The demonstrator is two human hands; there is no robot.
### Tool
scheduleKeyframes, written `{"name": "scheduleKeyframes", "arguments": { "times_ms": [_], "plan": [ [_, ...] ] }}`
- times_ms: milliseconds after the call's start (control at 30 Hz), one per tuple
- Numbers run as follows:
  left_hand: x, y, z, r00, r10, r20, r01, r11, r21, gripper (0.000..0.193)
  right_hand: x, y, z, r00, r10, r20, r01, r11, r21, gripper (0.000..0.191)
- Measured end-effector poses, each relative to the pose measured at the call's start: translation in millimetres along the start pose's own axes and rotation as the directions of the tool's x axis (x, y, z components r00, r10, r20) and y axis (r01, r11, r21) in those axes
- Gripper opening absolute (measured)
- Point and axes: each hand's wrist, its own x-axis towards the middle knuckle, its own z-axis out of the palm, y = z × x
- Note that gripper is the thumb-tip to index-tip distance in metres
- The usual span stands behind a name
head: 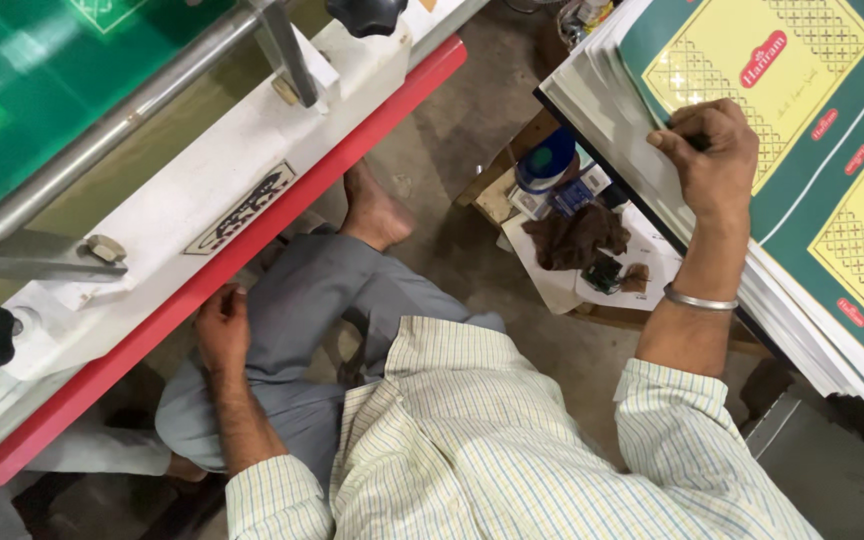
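My right hand (714, 155) rests on a tall stack of printed sheets (802, 120), green with yellow patterned panels, at the right. Its fingers pinch the edge of the top sheet near the stack's left side. A metal bangle (700, 299) circles that wrist. My left hand (222, 328) lies low on my grey trouser leg (322, 300), fingers curled against the red edge of the machine (252, 245), holding nothing that I can see. I sit with a striped shirt (472, 440) below the camera.
A white machine bed with a red rim, a metal bar (122, 115) and a green printed sheet (32, 70) fills the left. On the floor between lie a bare foot (372, 210), a brown rag (577, 235), a blue tape roll (547, 165) and small boxes.
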Motion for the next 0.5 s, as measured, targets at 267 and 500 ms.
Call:
{"name": "scheduleKeyframes", "arguments": {
  "times_ms": [267,500],
  "plan": [
    [-5,11,-7,1.000,0.005,-0.011,-0.005,1.000,0.002,0.023,4,32,1,0.998,-0.057,0.001,0.057,0.997,-0.058,0.020],
    [-7,15,-7,1.000,-0.009,-0.011,0.010,0.998,0.067,0.024,51,43,-94,0.949,-0.093,-0.302,0.051,0.988,-0.143,0.016]
  ]
}}
